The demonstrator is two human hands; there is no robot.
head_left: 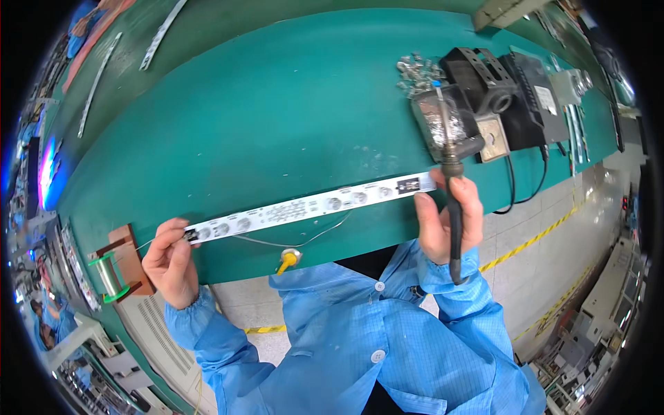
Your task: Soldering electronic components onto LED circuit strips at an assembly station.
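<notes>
A long white LED circuit board strip point(318, 205), with several round clear lenses along it, is held slightly tilted above the green mat, its right end higher in view. My left hand point(171, 266) pinches its left end between thumb and fingers. Thin solder wire point(144, 245) runs from the spool point(108, 277) to these fingers. In my right hand point(434, 232) is a soldering iron point(453, 214) with a dark handle, its tip pointing away from me. The same hand's thumb and fingers also meet the strip's right end.
A dark tray point(443, 124) with a shiny lining lies under the iron's tip. Around it are small metal parts point(417, 75), a black iron stand point(478, 79), a sponge holder point(492, 138) and a black box point(532, 100). A yellow-ended connector point(289, 259) with a thin wire sits at the mat's near edge.
</notes>
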